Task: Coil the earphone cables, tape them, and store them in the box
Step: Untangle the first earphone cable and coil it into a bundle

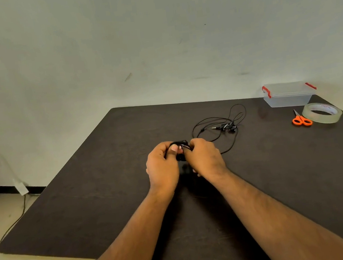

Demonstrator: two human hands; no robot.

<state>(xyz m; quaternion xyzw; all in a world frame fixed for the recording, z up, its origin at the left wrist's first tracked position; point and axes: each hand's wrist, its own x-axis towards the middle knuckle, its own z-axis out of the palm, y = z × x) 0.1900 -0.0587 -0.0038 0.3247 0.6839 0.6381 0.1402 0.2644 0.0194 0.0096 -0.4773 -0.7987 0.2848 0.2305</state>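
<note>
My left hand (162, 166) and my right hand (206, 157) meet above the middle of the dark table (89, 206), both gripping a small bundle of black earphone cable (180, 145) between their fingers. Most of the bundle is hidden by the hands. A second black earphone cable (222, 125) lies loose and tangled on the table just beyond my right hand. A clear plastic box (288, 95) with red latches stands at the far right corner. A roll of clear tape (322, 113) lies in front of the box.
Orange-handled scissors (301, 120) lie just left of the tape roll. The wall rises right behind the table's far edge. On the left, white cables and a plug (21, 189) hang down the wall to the floor.
</note>
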